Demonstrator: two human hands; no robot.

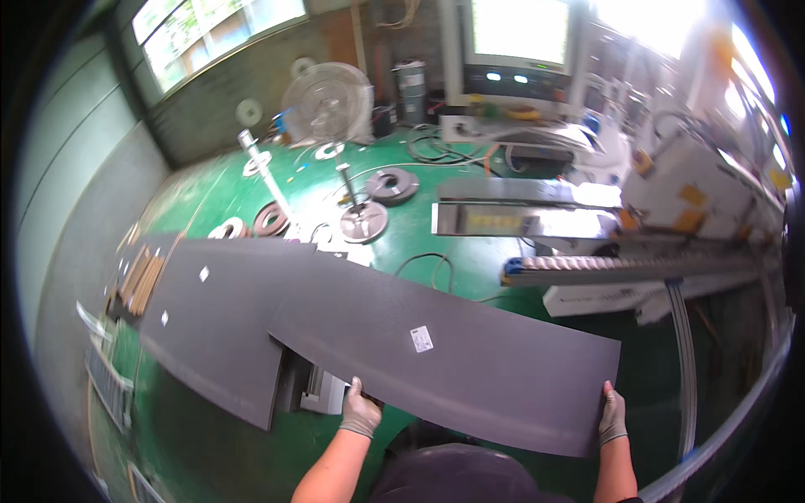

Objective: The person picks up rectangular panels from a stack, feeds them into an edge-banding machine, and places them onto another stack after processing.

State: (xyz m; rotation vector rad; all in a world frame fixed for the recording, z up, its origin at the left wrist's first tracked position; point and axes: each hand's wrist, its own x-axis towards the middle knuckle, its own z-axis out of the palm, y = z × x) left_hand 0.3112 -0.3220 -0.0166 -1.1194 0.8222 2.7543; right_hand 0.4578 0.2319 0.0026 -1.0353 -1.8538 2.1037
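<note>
A long dark grey panel [503,377] with a white label [421,339] lies tilted across in front of me. My left hand [360,409], in a light glove, grips its near edge, thumb on top and the other fingers hidden below. At the right end, my gloved right hand [613,412] holds the short edge near the corner, its thumb upward and its fingers partly hidden. The panel's far left end overlaps a stack of similar dark panels [222,306], which carries two small white labels.
To the right stands a machine with a roller rail [637,267] and metal beams [528,220] jutting leftward. A standing fan [329,102] and rolls of edge strip [392,185] are on the green floor ahead. Brown strips [141,281] lie at far left; a screen [520,32] stands behind.
</note>
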